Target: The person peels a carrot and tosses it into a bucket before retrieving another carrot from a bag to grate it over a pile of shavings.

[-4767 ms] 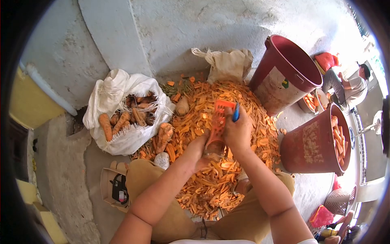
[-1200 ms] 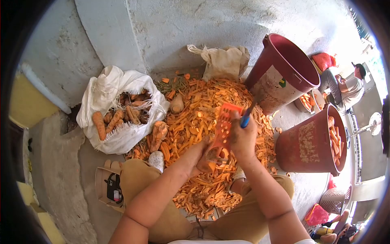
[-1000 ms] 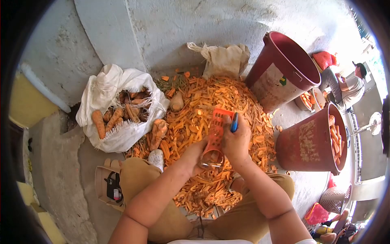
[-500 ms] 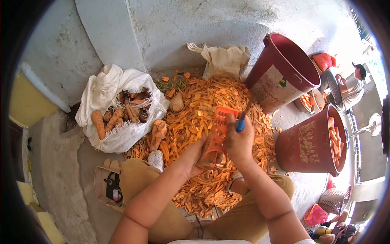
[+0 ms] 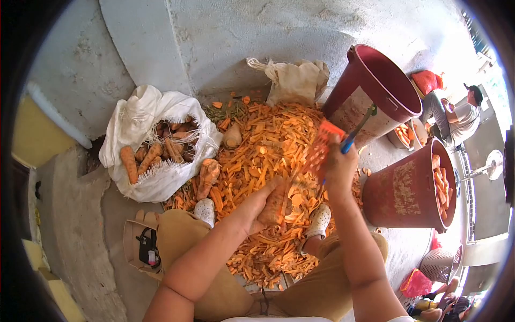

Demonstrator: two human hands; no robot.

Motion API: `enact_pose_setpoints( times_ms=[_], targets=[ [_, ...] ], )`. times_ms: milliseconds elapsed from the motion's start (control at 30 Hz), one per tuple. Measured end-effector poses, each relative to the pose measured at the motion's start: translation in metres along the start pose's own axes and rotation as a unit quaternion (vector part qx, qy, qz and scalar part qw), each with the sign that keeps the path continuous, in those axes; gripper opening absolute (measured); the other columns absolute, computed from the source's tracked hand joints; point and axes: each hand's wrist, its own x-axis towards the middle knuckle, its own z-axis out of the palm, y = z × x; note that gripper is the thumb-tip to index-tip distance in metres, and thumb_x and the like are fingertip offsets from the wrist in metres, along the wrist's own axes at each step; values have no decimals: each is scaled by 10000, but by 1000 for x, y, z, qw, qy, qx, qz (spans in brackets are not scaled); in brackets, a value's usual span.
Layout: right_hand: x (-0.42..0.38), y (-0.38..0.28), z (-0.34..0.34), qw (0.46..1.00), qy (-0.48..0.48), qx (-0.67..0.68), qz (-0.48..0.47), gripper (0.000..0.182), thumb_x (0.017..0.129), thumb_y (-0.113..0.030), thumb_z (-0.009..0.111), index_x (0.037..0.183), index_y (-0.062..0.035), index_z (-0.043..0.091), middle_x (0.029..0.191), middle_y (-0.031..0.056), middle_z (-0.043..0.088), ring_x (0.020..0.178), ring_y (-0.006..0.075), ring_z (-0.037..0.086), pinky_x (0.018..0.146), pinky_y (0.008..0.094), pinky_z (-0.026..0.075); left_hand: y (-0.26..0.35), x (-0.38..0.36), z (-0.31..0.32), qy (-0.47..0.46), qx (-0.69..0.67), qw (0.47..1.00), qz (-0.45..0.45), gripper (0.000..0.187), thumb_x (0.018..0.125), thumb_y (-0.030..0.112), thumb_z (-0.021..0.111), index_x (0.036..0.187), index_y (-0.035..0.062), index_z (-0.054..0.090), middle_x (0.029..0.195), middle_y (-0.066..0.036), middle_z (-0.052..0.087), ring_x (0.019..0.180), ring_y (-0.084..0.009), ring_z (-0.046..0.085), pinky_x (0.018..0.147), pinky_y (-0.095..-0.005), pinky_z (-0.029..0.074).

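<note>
My left hand is closed around a thick, brownish carrot, held low over a heap of orange peelings. In my right hand is an orange perforated peeler, blurred by motion, up and to the right of the carrot. A blue-handled tool, perhaps a knife, is gripped in the same hand and points up and right. The fingers of my right hand partly hide both handles. Peeler and carrot look apart, though blur covers the space between them.
A white sack of unpeeled carrots stands at the left. Two dark red bins stand at the right, one tilted-looking and one with peeled carrots. Beyond them sits another person. An open box holds a phone near my left knee.
My right hand has swung up and to the right with the peeler and blue-handled tool, away from the carrot. My left hand has stayed nearly in place; my right shoe is now more visible.
</note>
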Motion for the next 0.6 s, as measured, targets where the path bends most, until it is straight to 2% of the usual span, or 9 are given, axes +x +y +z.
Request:
enact_pose_setpoints(
  times_ms=[33, 67, 133, 233, 267, 367, 467, 567, 600],
  targets=[
    [-14, -2, 5, 999, -30, 35, 12, 194, 810, -194, 471, 682, -51, 447, 530, -6, 423, 427, 64, 368, 389, 246, 292, 3, 0, 2, -3, -30, 1000, 8, 457, 802, 469, 361, 1017, 79, 463, 867, -87, 548, 721, -203, 554, 525, -353, 478],
    [-25, -3, 9, 998, -46, 32, 9, 191, 808, -188, 475, 683, -47, 442, 529, -3, 416, 431, 70, 363, 395, 251, 294, 7, -5, 7, 38, -19, 999, -3, 420, 830, 436, 319, 991, 78, 468, 861, -82, 554, 730, -210, 557, 495, -358, 470],
    [-43, -3, 15, 997, -77, 26, 6, 188, 804, -175, 484, 685, -40, 431, 526, 4, 402, 440, 82, 353, 408, 263, 296, 2, 3, 1, -1, -64, 998, 16, 400, 845, 408, 296, 988, 77, 468, 850, -79, 556, 734, -201, 559, 520, -351, 474],
    [-53, -10, 16, 985, -94, -131, -67, 236, 812, -222, 467, 708, -12, 434, 503, 76, 409, 437, 155, 356, 433, 299, 325, -2, 6, 6, -6, -97, 995, 24, 379, 857, 379, 282, 979, 73, 468, 842, -80, 554, 738, -189, 560, 566, -340, 482],
    [-51, -9, 16, 985, -101, -132, -56, 242, 812, -221, 467, 703, -9, 428, 495, 95, 391, 436, 174, 353, 433, 311, 318, -2, 4, 10, 1, -101, 995, 23, 373, 859, 372, 280, 975, 72, 469, 841, -81, 552, 740, -186, 560, 583, -336, 484],
    [-44, -4, 15, 983, -102, -138, -72, 243, 815, -221, 461, 704, -7, 429, 494, 96, 397, 438, 176, 352, 434, 314, 317, 13, -5, 25, 30, -22, 999, 4, 407, 866, 390, 228, 1012, 82, 453, 853, -56, 532, 751, -170, 527, 621, -314, 460],
    [-39, -1, 16, 985, -117, -128, -30, 247, 819, -213, 452, 699, 1, 423, 494, 88, 409, 439, 180, 371, 443, 317, 338, 11, 0, 20, 7, -38, 998, 49, 431, 855, 417, 243, 1014, 74, 451, 850, -54, 530, 731, -158, 530, 611, -303, 459],
    [-21, 27, 23, 995, 4, -82, -49, 224, 820, -199, 450, 711, -3, 449, 502, 55, 438, 437, 150, 402, 440, 285, 359, 8, 3, 8, -33, 13, 998, 42, 419, 853, 413, 263, 951, 51, 450, 785, -93, 526, 667, -183, 528, 514, -298, 439],
    [-4, 16, 13, 999, 28, 23, 34, 211, 819, -198, 453, 724, -11, 466, 519, 39, 454, 438, 127, 413, 430, 264, 362, 5, -1, 9, -51, 3, 998, 31, 429, 850, 424, 259, 944, 51, 449, 775, -98, 520, 651, -185, 514, 505, -296, 427]
  ],
)
